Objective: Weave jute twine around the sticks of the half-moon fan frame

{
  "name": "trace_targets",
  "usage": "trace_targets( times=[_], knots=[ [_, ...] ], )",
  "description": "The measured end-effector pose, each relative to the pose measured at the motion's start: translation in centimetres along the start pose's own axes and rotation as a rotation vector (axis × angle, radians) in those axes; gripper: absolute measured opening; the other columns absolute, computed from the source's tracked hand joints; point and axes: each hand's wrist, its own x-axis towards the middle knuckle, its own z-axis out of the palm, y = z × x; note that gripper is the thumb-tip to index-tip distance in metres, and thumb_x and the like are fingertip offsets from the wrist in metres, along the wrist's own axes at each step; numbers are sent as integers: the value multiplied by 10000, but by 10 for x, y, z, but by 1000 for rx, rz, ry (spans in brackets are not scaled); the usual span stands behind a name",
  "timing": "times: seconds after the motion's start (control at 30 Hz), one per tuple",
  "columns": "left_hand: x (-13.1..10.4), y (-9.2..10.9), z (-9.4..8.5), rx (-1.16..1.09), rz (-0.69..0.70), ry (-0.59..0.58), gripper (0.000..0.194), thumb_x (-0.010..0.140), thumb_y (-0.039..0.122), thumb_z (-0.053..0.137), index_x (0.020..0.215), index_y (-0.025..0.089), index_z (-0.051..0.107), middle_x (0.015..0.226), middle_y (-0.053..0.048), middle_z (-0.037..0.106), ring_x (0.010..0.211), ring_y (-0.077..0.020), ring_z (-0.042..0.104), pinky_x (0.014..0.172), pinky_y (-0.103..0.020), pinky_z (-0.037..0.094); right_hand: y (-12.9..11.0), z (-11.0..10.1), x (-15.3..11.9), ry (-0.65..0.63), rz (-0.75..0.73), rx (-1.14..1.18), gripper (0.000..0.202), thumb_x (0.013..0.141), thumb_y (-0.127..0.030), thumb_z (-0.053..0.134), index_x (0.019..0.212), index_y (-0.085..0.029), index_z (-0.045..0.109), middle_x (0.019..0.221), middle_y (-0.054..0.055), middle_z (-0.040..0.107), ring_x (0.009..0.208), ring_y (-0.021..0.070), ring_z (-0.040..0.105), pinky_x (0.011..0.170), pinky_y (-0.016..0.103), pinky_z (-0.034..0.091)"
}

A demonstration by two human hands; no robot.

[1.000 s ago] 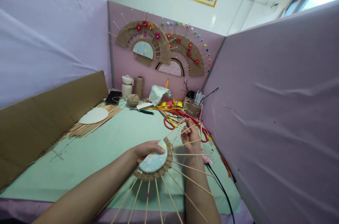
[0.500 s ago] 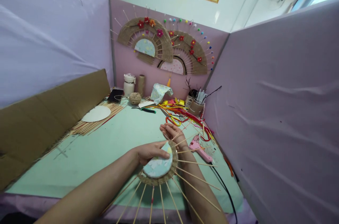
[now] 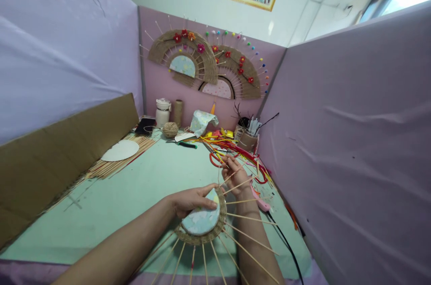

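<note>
My left hand (image 3: 197, 200) grips a half-round woven fan (image 3: 202, 222) at its flat side, thumb lying on the blue floral cloth centre. Twine is woven in a band (image 3: 220, 220) round the curved edge, and thin bamboo sticks fan outward from it, towards me and to the right. Beyond the fan's upper end, my right hand (image 3: 232, 173) is raised with its fingers pinched together. A thin strand of twine (image 3: 219, 177) runs from the band up to those fingers. Behind my right wrist lies a pink glue gun (image 3: 261, 199), partly hidden.
Scissors (image 3: 215, 159), pliers (image 3: 186, 145) and coloured pipe cleaners (image 3: 232, 145) lie at the back. A twine ball (image 3: 170, 129) sits by a white jar (image 3: 163, 112). Bamboo sticks (image 3: 116, 166) under a white oval card (image 3: 120, 150) are at left, beside a cardboard sheet (image 3: 67, 159). Finished fans (image 3: 183, 54) hang behind.
My right hand has moved right and slightly up, away from the fan's upper end, drawing out the twine strand. My left hand keeps its grip. The view has tilted slightly up.
</note>
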Motion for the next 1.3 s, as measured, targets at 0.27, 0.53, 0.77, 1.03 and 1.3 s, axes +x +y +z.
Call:
trace_targets(
  times=[0.27,0.53,0.77,1.03,1.3],
  knots=[
    [-36,-2,1,-64,-55,-65,532,670,205,722,1146,207,486,817,-74,690,591,-157,643,523,-219,454,-22,-8,-2,-174,-61,-127,190,662,-214,748,811,-163,643,630,-12,641,510,62,537,463,145,416],
    [-51,-4,-11,-23,-71,23,541,664,194,718,1164,192,511,840,-73,688,567,-148,630,535,-237,465,-52,14,-9,-494,-100,-688,154,777,-274,647,846,-137,660,723,48,693,709,140,635,705,256,474],
    [-51,19,-23,150,4,114,770,648,270,739,1330,243,383,812,-28,662,633,-144,619,560,-217,440,-69,34,-10,-823,24,-872,199,810,-312,608,859,-128,662,767,62,697,759,159,639,753,301,471],
    [-57,31,-27,195,53,163,808,626,323,742,1340,255,369,744,-9,634,564,-136,588,502,-201,404,-59,-4,16,-571,-43,-753,163,764,-318,666,818,-165,658,723,38,684,717,149,622,753,301,460],
    [-56,41,-32,217,164,211,769,644,297,734,1330,250,390,809,-28,651,638,-159,621,567,-229,446,-41,-5,24,-370,49,-565,261,687,-372,730,830,-172,641,765,34,681,741,157,642,782,325,472]
  ],
)
